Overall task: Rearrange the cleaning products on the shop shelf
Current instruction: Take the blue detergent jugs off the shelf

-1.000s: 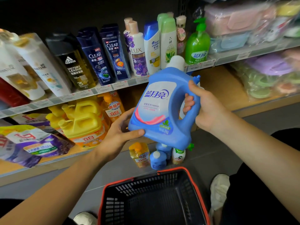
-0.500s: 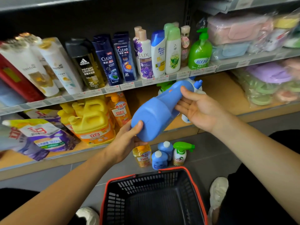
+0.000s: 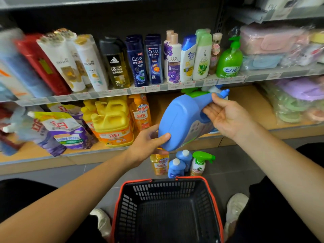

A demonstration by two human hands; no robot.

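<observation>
I hold a big blue detergent jug (image 3: 182,120) tilted on its side in front of the lower shelf (image 3: 245,102), cap end up and to the right. My left hand (image 3: 145,144) grips its base, thumb on the near face. My right hand (image 3: 228,116) is palm-up at the handle, thumb over the top and fingers beneath. On the floor below stand a yellow bottle (image 3: 160,165), two small blue bottles (image 3: 175,168) and a green-topped spray bottle (image 3: 199,163).
A black basket with a red rim (image 3: 119,199) sits on the floor between my shoes. Yellow jugs (image 3: 114,123) and purple pouches (image 3: 59,130) fill the lower shelf's left. Shampoo bottles (image 3: 152,60) and a green pump bottle (image 3: 229,62) line the upper shelf. Wrapped goods lie to the right.
The jug has gone from upright with its label facing me to lying tilted. My right hand came off its closed grip on the handle and now lies palm-up under it.
</observation>
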